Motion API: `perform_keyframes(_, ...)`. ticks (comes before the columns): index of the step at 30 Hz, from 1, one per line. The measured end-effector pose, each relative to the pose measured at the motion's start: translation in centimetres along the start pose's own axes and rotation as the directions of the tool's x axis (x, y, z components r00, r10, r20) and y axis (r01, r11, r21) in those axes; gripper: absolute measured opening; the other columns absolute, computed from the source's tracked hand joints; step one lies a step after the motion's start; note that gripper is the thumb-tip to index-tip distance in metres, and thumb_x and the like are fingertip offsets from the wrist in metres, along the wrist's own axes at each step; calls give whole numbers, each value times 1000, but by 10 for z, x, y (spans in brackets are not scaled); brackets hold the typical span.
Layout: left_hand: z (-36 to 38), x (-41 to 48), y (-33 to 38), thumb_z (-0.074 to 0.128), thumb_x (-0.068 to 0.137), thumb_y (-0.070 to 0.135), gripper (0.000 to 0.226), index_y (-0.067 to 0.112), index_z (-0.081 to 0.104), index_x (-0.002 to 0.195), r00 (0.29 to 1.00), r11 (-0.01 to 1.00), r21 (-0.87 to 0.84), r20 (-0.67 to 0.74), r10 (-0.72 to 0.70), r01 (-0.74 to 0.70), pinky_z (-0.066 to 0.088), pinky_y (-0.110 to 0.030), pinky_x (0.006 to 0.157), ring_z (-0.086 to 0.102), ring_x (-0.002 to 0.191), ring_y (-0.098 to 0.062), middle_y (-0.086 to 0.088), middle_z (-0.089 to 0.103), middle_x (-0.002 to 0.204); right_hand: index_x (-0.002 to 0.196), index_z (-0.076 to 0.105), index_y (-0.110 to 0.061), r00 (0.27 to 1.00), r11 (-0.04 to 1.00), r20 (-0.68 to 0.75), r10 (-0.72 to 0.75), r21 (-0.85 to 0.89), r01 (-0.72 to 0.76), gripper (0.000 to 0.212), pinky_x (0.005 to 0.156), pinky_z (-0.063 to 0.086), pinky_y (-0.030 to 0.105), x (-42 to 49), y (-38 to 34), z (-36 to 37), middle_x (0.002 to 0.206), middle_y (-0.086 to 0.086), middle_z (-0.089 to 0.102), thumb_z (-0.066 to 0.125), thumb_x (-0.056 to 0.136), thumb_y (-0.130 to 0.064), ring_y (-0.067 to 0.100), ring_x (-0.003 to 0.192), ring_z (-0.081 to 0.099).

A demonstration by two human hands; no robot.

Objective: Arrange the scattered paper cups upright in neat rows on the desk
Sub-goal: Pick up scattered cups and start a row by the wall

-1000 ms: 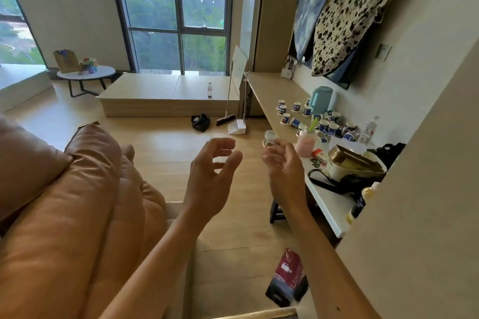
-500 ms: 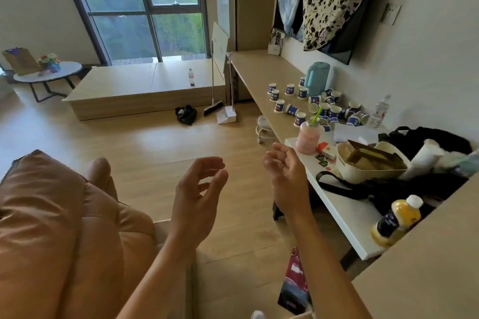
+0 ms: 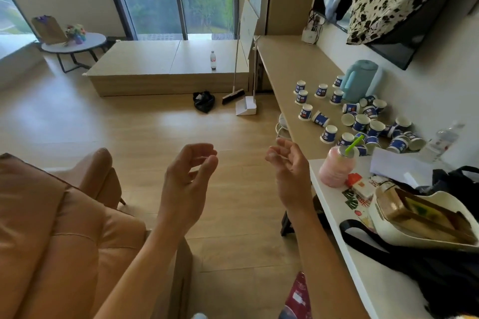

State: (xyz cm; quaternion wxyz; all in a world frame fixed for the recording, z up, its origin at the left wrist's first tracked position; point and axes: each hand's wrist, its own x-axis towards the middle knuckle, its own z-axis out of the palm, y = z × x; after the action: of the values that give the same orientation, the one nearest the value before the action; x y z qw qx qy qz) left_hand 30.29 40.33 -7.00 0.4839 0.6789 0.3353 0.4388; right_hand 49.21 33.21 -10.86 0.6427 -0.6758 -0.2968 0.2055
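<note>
Subject: one person, seen only as two arms.

Left hand (image 3: 186, 176): bare, with long, slender fingers and a narrow palm.

Right hand (image 3: 291, 176): bare and of the same slim build; its fingertips (image 3: 272, 156) are slightly blurred.

Left forearm (image 3: 145, 254) and right forearm (image 3: 318, 254): lean, uncovered from the wrist down to the frame's lower edge.

Upper arms and clothing fall outside the frame.

1. The left grip (image 3: 185, 176) is raised, palm turned inward, fingers loosely curled, holding nothing.
2. The right grip (image 3: 291, 171) is raised facing it, apart, fingers loosely curled, empty.
3. Both bare forearms reach forward.
</note>
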Motion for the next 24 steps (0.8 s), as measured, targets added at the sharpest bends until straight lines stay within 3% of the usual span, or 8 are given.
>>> perform_keyframes(5,16,65,-33,60,90,38,21,30,66,109,998,999,-11,34,-44,45,58,-45,88,70,105,-17,6,74,109,122,59,-33,999,999,11,43,6,-43,28,70,46,1,66,18,30,111,-10,71,67,96,-30,-3,97,68)
perform_keyframes(8,20,117,-53,59,90,36,24,24,67,110,998,999,-18,55,-41,42,58,-43,87,70,103,-15,6,74,107,126,60,-29,999,999,4,51,4,-51,31,69,46,1,111,29,54,111,-10,70,67,95,-29,-9,95,66)
perform_keyframes(13,17,222,-83,62,95,31,22,20,68,112,996,999,-21,89,-25,27,58,-42,87,70,102,-13,5,74,108,128,61,-24,996,998,-61,61,13,-60,32,80,48,16,195,37,96,115,-5,71,67,96,-26,7,104,68)
perform_keyframes(18,23,315,-102,59,90,34,26,20,68,111,985,999,-24,167,-43,48,58,-43,88,70,103,-15,5,74,107,127,59,-27,990,997,-115,80,30,-77,29,66,53,11,270,42,135,113,-8,72,64,98,-25,10,103,70)
perform_keyframes(21,33,361,-115,60,90,34,24,23,69,110,979,997,-30,194,-68,76,58,-44,89,70,103,-14,6,74,107,122,60,-33,987,995,-127,100,39,-95,26,66,52,8,311,47,154,116,-9,71,65,98,-27,7,102,70)
perform_keyframes(24,48,405,-133,60,90,34,23,24,69,108,973,995,-25,216,-84,92,58,-42,89,71,103,-14,7,75,106,123,61,-26,984,993,-139,114,37,-110,26,72,53,14,360,57,167,115,-5,72,66,98,-25,9,100,72)
